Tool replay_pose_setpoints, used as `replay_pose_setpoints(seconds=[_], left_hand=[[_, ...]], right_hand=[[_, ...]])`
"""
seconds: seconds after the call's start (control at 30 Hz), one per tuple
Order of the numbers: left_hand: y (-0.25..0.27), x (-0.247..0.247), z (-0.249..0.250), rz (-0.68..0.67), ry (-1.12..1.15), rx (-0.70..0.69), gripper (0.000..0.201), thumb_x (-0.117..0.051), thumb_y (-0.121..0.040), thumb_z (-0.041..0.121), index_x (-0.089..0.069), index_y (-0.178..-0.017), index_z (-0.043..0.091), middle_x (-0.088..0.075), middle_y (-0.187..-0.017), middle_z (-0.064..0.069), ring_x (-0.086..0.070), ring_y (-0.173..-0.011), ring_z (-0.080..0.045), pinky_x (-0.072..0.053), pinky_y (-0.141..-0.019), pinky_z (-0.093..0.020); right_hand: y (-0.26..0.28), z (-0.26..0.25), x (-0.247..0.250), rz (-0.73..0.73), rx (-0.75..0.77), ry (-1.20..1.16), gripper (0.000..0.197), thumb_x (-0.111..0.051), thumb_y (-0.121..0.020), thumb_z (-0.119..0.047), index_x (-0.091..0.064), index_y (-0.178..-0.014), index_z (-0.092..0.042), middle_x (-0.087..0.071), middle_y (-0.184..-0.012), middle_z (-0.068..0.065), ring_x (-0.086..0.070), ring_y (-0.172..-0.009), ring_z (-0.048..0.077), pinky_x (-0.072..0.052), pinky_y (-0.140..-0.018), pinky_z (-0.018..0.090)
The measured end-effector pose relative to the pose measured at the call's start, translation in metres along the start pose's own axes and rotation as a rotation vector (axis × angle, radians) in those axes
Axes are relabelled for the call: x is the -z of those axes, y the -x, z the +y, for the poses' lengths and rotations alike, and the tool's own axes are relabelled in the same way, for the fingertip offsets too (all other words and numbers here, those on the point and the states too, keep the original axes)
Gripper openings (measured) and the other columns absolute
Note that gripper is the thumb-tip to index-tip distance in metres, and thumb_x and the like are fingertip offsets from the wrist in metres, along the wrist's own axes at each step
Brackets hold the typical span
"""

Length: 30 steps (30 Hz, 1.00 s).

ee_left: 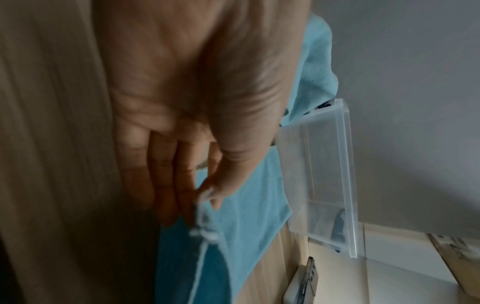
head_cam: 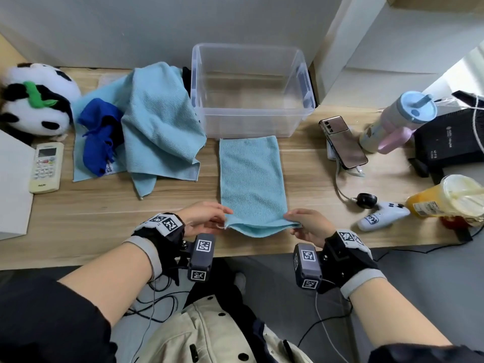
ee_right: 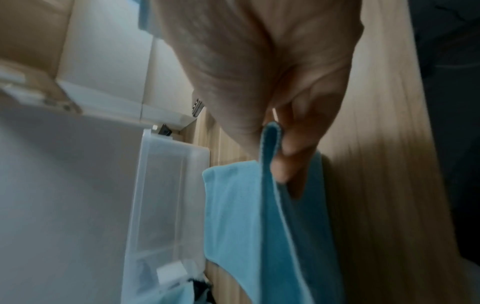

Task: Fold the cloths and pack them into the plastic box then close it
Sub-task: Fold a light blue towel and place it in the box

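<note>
A light blue cloth (head_cam: 252,176) lies folded into a long strip on the wooden desk, running from the clear plastic box (head_cam: 251,119) toward me. My left hand (head_cam: 209,218) pinches its near left corner (ee_left: 207,205) between thumb and fingers. My right hand (head_cam: 306,222) pinches the near right corner (ee_right: 272,148), and the near edge is lifted a little off the desk. The box (ee_left: 324,174) (ee_right: 166,185) stands open and empty at the back, without a lid. A heap of light blue cloths (head_cam: 157,127) and a dark blue cloth (head_cam: 100,134) lies to the left of the box.
A panda plush (head_cam: 36,100) and a remote control (head_cam: 45,167) sit at the far left. Right of the cloth are a phone (head_cam: 343,142), a bottle (head_cam: 398,121), a black device (head_cam: 450,137), a drink cup (head_cam: 450,197) and a small white controller (head_cam: 382,216).
</note>
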<state>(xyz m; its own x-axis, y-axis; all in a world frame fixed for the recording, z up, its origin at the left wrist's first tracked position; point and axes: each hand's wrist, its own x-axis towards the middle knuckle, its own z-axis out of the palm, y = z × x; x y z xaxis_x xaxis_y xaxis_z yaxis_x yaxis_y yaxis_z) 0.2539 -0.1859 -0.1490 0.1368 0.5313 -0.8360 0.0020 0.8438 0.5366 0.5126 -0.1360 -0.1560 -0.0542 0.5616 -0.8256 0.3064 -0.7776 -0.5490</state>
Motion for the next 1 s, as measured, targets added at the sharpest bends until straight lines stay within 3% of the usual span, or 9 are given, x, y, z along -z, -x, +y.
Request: replay_pose_setpoints(seconds=[0.07,0.23,0.33,0.47,0.6,0.67,0.77,0.9,1.0], left_hand=[[-0.001,0.002,0.001,-0.003,-0.036,-0.017,0.032,-0.045,-0.089,-0.006,-0.067,-0.097,0.015,-0.067,-0.085,-0.003,-0.061,-0.072,-0.009,-0.052,-0.070,-0.021],[-0.012,-0.003,-0.003,0.108,-0.241,-0.123,0.029,-0.063,-0.078,-0.008,-0.069,-0.101,0.010,-0.057,-0.072,-0.001,-0.047,-0.055,-0.005,-0.040,-0.052,-0.010],[-0.022,-0.007,-0.005,0.188,-0.266,-0.157,0.021,-0.070,-0.081,0.011,-0.066,-0.101,0.008,-0.059,-0.078,-0.003,-0.049,-0.057,-0.005,-0.038,-0.047,-0.009],[-0.033,-0.006,-0.006,0.322,-0.183,-0.223,0.026,-0.066,-0.085,0.019,-0.066,-0.104,0.001,-0.067,-0.098,-0.012,-0.058,-0.082,-0.016,-0.045,-0.066,-0.020],[-0.037,-0.009,-0.005,0.330,-0.155,-0.232,0.022,-0.060,-0.089,0.019,-0.058,-0.105,0.004,-0.059,-0.089,-0.008,-0.052,-0.067,-0.012,-0.041,-0.042,-0.010],[-0.039,-0.010,-0.006,0.302,-0.133,-0.217,0.019,-0.062,-0.088,0.018,-0.055,-0.103,0.009,-0.060,-0.084,-0.002,-0.054,-0.067,-0.008,-0.040,-0.040,-0.009],[-0.045,-0.010,-0.009,0.347,-0.182,-0.186,0.013,-0.065,-0.086,0.019,-0.053,-0.088,0.013,-0.058,-0.075,-0.002,-0.052,-0.059,-0.012,-0.042,-0.042,-0.017],[-0.051,-0.006,-0.010,0.415,-0.283,-0.135,0.024,-0.064,-0.086,0.019,-0.048,-0.068,0.020,-0.057,-0.070,-0.005,-0.052,-0.058,-0.020,-0.044,-0.061,-0.027],[-0.051,-0.006,-0.008,0.439,-0.310,-0.111,0.025,-0.064,-0.084,0.018,-0.048,-0.065,0.021,-0.056,-0.065,-0.005,-0.054,-0.055,-0.022,-0.050,-0.064,-0.032]], right_hand=[[-0.001,-0.005,-0.002,-0.047,-0.035,-0.095,0.012,-0.054,-0.093,-0.016,-0.061,-0.089,-0.007,-0.067,-0.067,0.005,-0.062,-0.043,0.011,-0.041,-0.035,0.014],[-0.004,-0.013,-0.001,-0.092,-0.060,-0.192,0.012,-0.037,-0.090,-0.005,-0.049,-0.089,-0.009,-0.075,-0.084,0.002,-0.070,-0.061,0.016,-0.045,-0.041,0.018],[-0.009,-0.015,-0.005,0.009,0.063,0.080,0.009,-0.049,-0.090,-0.008,-0.054,-0.085,-0.014,-0.072,-0.082,0.001,-0.063,-0.056,0.012,-0.040,-0.048,0.019],[-0.024,-0.014,-0.008,0.203,0.312,0.466,0.014,-0.066,-0.083,-0.022,-0.069,-0.083,-0.008,-0.063,-0.071,0.012,-0.053,-0.062,0.017,-0.038,-0.057,0.028],[-0.033,-0.012,-0.013,0.214,0.397,0.512,0.005,-0.064,-0.085,-0.020,-0.064,-0.085,-0.015,-0.065,-0.078,0.008,-0.058,-0.074,0.022,-0.045,-0.068,0.032],[-0.035,-0.011,-0.015,0.211,0.404,0.513,0.005,-0.062,-0.087,-0.018,-0.060,-0.085,-0.014,-0.063,-0.076,0.009,-0.058,-0.073,0.023,-0.043,-0.064,0.032],[-0.037,-0.008,-0.016,0.219,0.388,0.528,0.012,-0.059,-0.088,-0.019,-0.053,-0.078,-0.020,-0.055,-0.063,0.000,-0.051,-0.061,0.019,-0.035,-0.053,0.027],[-0.038,-0.009,-0.019,0.248,0.355,0.564,0.009,-0.060,-0.087,-0.021,-0.055,-0.083,-0.015,-0.061,-0.072,0.005,-0.056,-0.069,0.024,-0.043,-0.063,0.032],[-0.038,-0.010,-0.021,0.275,0.334,0.651,0.015,-0.060,-0.087,-0.021,-0.056,-0.085,-0.006,-0.059,-0.077,0.010,-0.054,-0.076,0.027,-0.036,-0.063,0.029]])
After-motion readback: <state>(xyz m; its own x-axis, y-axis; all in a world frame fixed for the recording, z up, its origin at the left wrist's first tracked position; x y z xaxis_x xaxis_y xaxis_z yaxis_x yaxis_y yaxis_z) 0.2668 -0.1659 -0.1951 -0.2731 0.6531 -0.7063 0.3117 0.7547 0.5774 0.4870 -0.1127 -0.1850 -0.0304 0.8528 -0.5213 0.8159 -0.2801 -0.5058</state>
